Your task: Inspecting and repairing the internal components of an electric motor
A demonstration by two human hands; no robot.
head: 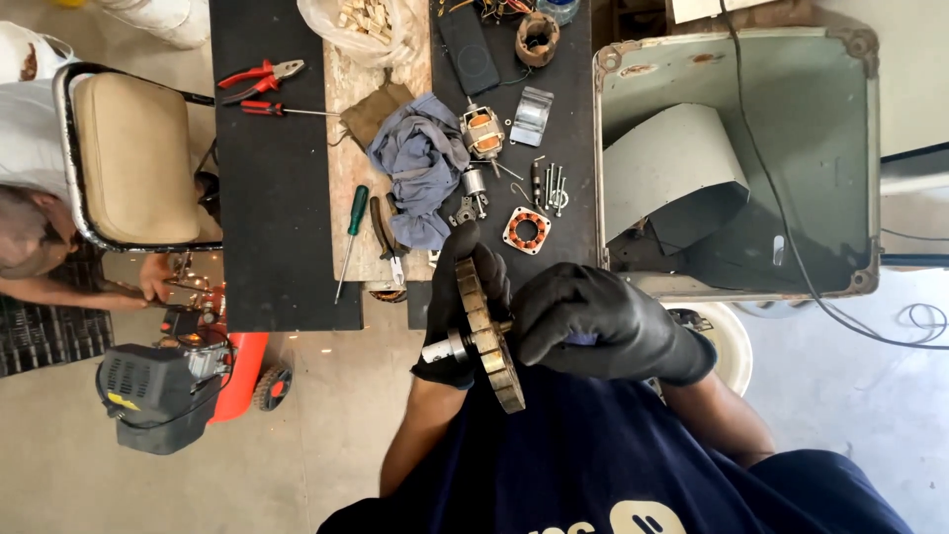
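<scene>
Gripping one rotor (486, 331), two gloved hands (593, 326).

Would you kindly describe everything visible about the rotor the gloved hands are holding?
The rotor is a brass-coloured, slotted metal disc on a silvery steel shaft, seen nearly edge-on and tilted. The shaft's stub end points left. The left hand, in a black glove, cups it from behind; the right hand, also gloved, grips the shaft's other side. It is held above the floor, near the table edge.
</scene>
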